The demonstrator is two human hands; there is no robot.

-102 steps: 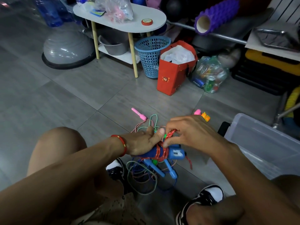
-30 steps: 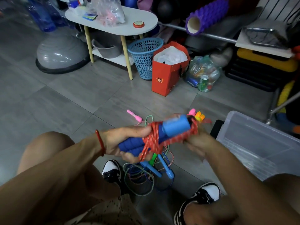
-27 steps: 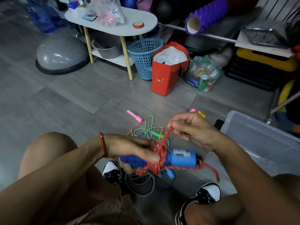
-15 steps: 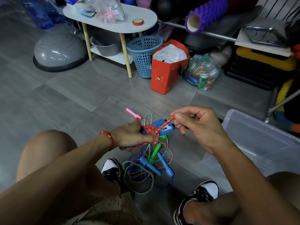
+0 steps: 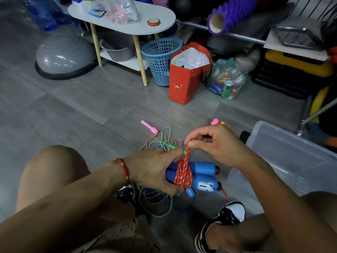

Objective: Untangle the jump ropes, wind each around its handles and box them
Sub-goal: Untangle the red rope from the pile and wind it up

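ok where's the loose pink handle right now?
In the head view the pink handle lies on the floor tiles left of centre, beyond the left hand, just left of the tangled ropes.

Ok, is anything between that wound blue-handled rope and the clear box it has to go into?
Nothing visible. The left hand grips the blue handles, the right hand pinches the red rope end above them, and the clear box sits open just to their right, with only bare floor between.
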